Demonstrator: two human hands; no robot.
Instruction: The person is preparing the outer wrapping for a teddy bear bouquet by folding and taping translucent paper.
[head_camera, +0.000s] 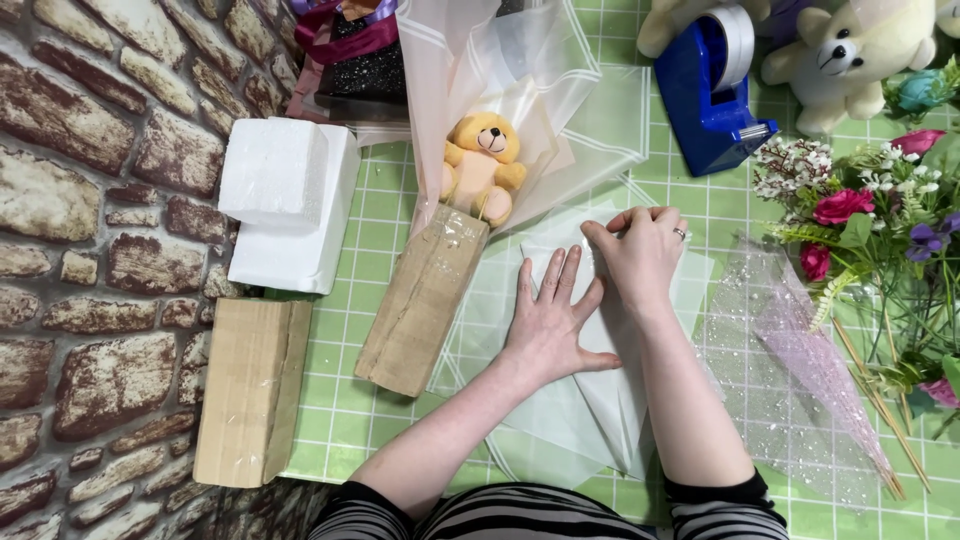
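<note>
- Centre of frame: translucent wrapping sheet (585, 400) spread on green checked table (380, 200).
- Left hand (550, 320) open, palm flat, pressing sheet.
- Right hand (640, 250) curled, fingertips pinching sheet's upper fold.
- Likely risk: slippery film sliding, crooked crease.
- Left of centre: wrapped brown block (425, 300) with small bear (482, 165), close enough to snag.
</note>
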